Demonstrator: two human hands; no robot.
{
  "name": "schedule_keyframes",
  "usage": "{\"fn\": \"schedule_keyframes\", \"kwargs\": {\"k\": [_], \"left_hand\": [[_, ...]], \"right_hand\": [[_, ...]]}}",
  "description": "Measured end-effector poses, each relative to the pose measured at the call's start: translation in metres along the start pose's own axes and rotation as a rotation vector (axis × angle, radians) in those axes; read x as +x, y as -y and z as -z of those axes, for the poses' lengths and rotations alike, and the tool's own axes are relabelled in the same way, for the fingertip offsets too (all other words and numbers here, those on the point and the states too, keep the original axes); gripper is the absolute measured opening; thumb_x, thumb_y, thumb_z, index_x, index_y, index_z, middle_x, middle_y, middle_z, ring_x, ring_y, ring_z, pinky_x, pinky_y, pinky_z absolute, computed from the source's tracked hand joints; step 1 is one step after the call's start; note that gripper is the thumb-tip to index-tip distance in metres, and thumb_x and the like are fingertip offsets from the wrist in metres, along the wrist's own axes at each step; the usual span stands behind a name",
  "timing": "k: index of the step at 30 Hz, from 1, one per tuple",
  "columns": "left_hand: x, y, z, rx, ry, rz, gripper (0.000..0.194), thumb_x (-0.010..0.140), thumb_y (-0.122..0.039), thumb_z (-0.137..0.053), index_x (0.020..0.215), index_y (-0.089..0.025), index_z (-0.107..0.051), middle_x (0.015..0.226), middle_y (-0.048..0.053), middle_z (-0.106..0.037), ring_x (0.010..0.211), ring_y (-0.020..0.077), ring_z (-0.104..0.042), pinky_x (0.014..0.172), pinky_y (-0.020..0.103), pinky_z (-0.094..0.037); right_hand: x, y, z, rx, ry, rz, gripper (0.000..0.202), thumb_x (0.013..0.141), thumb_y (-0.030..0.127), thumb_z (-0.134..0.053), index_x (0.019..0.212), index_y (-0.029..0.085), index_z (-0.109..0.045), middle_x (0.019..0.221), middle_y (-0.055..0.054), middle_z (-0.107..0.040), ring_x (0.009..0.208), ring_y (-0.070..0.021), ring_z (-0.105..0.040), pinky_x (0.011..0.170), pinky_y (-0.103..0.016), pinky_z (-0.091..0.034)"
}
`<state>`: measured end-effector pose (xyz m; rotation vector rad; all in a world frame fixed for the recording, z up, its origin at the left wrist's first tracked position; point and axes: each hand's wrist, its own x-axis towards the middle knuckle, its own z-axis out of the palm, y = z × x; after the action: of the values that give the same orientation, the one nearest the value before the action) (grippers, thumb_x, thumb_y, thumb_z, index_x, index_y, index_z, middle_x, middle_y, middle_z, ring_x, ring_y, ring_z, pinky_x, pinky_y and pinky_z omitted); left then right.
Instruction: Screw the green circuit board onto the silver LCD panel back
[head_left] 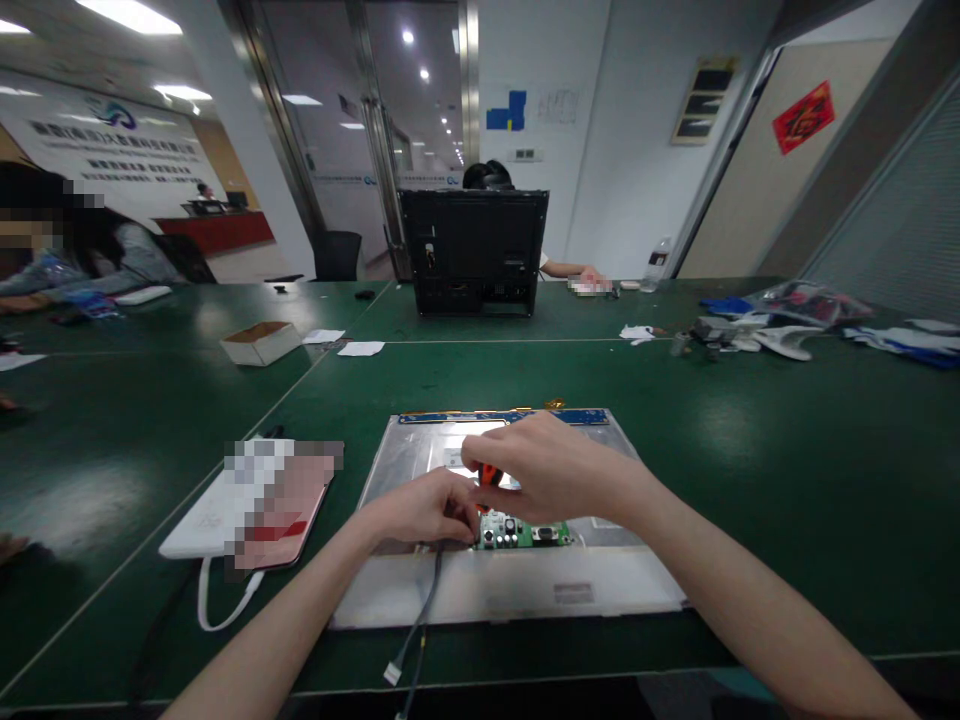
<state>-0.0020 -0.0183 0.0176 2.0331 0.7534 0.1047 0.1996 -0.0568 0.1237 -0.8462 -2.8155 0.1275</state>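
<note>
A flat silver display panel lies back side up on the green table, with a blue circuit strip along its far edge. Near its middle sits a green circuit board, partly covered by my hands. My right hand is closed on an orange and black screwdriver, held upright over the board's left part; its tip is hidden. Beside it, my left hand pinches at the board's left edge, and what is between those fingers is hidden. Dark cables with a white plug run from under the left hand toward me.
To the left lie a white device and a pink phone with a white cable. An open box and paper slips stand farther back. Across the table is a black monitor with a person behind it. Another person sits far left. Gloves lie at right.
</note>
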Motion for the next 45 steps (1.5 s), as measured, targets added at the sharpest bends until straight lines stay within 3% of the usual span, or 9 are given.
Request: {"fn": "schedule_keyframes", "kwargs": {"k": [7, 21, 31, 45], "left_hand": [[0.0010, 0.0038, -0.0011, -0.017, 0.010, -0.009, 0.006, 0.072, -0.019, -0.066, 0.073, -0.016, -0.071, 0.060, -0.002, -0.060, 0.052, 0.0090, -0.050, 0.050, 0.019, -0.037], [-0.0002, -0.0001, 0.0011, 0.036, -0.001, -0.025, 0.008, 0.073, -0.017, -0.065, 0.077, -0.016, -0.072, 0.071, 0.001, -0.065, 0.064, 0.0120, -0.057, 0.057, 0.020, -0.042], [0.0006, -0.0022, 0.0008, 0.004, 0.018, -0.038, 0.006, 0.072, -0.014, -0.065, 0.072, -0.016, -0.071, 0.059, -0.003, -0.059, 0.053, 0.0088, -0.052, 0.051, 0.018, -0.038], [-0.0001, -0.0002, 0.0014, 0.006, 0.008, -0.010, 0.010, 0.072, -0.018, -0.066, 0.080, -0.016, -0.072, 0.071, 0.001, -0.066, 0.064, 0.0124, -0.057, 0.058, 0.021, -0.043]], "right_hand": [[-0.0025, 0.0041, 0.0045, 0.019, 0.019, 0.017, 0.014, 0.081, 0.022, -0.051, 0.094, 0.017, -0.052, 0.083, -0.003, -0.063, 0.063, -0.0119, -0.047, 0.052, -0.025, -0.023], [0.0009, -0.0003, -0.0035, -0.058, -0.029, -0.020, 0.013, 0.089, 0.031, -0.052, 0.089, 0.018, -0.054, 0.074, 0.000, -0.064, 0.055, -0.0093, -0.043, 0.050, -0.025, -0.020], [-0.0016, 0.0050, 0.0040, 0.000, 0.007, -0.003, 0.022, 0.081, 0.022, -0.050, 0.101, 0.015, -0.053, 0.096, -0.007, -0.062, 0.068, -0.0129, -0.049, 0.052, -0.026, -0.026], [0.0011, 0.0020, -0.0010, -0.037, -0.023, -0.017, 0.016, 0.089, 0.031, -0.052, 0.095, 0.017, -0.056, 0.083, -0.002, -0.065, 0.059, -0.0105, -0.047, 0.051, -0.026, -0.022]]}}
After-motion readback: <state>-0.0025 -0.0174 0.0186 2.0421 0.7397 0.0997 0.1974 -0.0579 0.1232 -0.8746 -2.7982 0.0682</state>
